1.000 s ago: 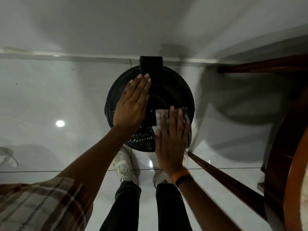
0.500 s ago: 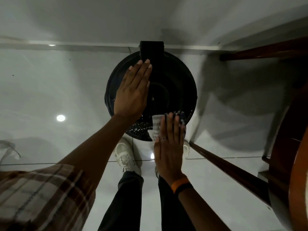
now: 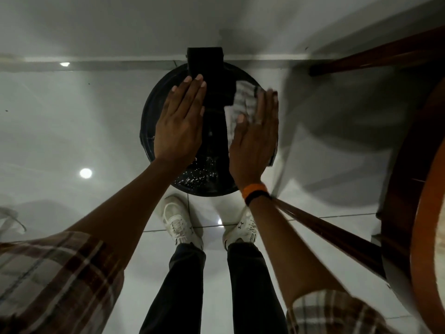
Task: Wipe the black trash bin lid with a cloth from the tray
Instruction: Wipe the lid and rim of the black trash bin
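Note:
The round black trash bin lid (image 3: 214, 150) lies below me on the white floor, its hinge block at the far side against the wall. My left hand (image 3: 179, 124) rests flat on the lid's left half, fingers straight and together. My right hand (image 3: 255, 138) presses a pale striped cloth (image 3: 243, 100) onto the lid's right side; the cloth sticks out beyond my fingertips. Shiny wet specks show on the lid's near edge.
My two white shoes (image 3: 180, 220) stand just in front of the bin. A dark wooden table (image 3: 409, 189) with slanted legs (image 3: 332, 235) stands at the right, one leg running close by my right wrist. The wall's base (image 3: 96, 60) runs behind the bin.
My right hand has slid the cloth from the lid's near edge up to its far right side. My left hand has stayed flat on the left half.

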